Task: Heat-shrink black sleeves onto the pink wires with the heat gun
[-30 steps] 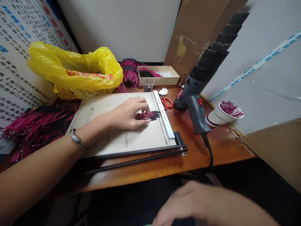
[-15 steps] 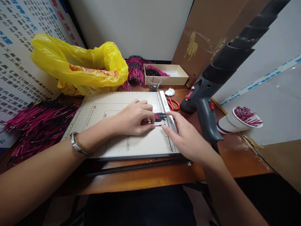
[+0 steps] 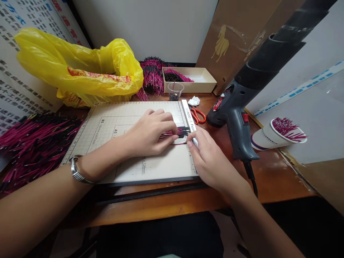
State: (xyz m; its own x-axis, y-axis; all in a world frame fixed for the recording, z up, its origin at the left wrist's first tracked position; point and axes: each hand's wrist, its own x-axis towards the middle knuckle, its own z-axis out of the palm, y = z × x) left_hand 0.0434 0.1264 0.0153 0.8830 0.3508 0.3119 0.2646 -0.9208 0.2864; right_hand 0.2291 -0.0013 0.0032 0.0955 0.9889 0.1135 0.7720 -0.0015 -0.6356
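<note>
My left hand (image 3: pixel 150 134) rests on the paper cutter's board (image 3: pixel 129 168), fingers curled over a bundle of magenta wires with black ends (image 3: pixel 183 132). A single magenta wire (image 3: pixel 178 144) lies apart from the bundle, nearer to me, running from my left thumb toward the right. Its black right end is pinched between the thumb and fingertips of my right hand (image 3: pixel 212 157), beside the cutter's white edge strip (image 3: pixel 189 116). The bundle's left part is hidden under my left hand.
A heat gun (image 3: pixel 239 118) stands at the right, near a paper cup of wires (image 3: pixel 268 136). Orange-handled scissors (image 3: pixel 199 116), a clear cup (image 3: pixel 172 94) and an open box (image 3: pixel 205 86) are behind. More wires (image 3: pixel 40 147) and a yellow bag (image 3: pixel 94 89) are left.
My right thumb and fingers, apart before, have closed on the end of the single wire. More of that wire now shows between my hands. The camera view has shifted slightly.
</note>
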